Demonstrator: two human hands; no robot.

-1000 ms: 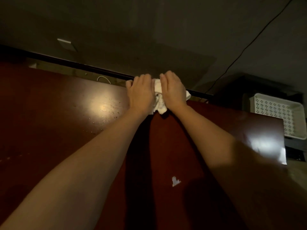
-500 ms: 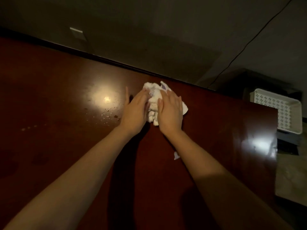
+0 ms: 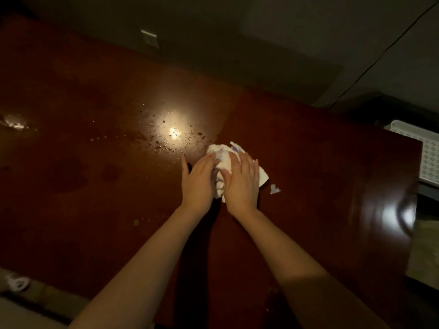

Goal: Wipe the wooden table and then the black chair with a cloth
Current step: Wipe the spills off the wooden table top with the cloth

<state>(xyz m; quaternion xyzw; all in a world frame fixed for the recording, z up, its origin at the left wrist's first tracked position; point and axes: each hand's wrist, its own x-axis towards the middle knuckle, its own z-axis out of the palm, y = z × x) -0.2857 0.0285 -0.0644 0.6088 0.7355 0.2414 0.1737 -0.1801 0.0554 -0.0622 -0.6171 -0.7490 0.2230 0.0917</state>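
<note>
A crumpled white cloth [image 3: 222, 154] lies on the dark red wooden table [image 3: 95, 186], near its middle. My left hand [image 3: 197, 184] presses on the cloth's left side with straight fingers, thumb spread out on the wood. My right hand [image 3: 241, 184] lies flat on top of the cloth's right side. Both hands sit side by side and cover most of the cloth. Water droplets and crumbs [image 3: 166, 143] glint under a light reflection just left of the cloth. No black chair is in view.
A small white scrap [image 3: 274, 189] lies on the table right of my right hand. A white perforated basket [image 3: 427, 157] stands beyond the table's right edge. A black cable [image 3: 380, 55] runs down the wall. A wall outlet [image 3: 149, 39] sits behind the table.
Both hands have pulled the cloth from the table's far edge toward me, across the wood to near its middle. The view has tilted down with them.
</note>
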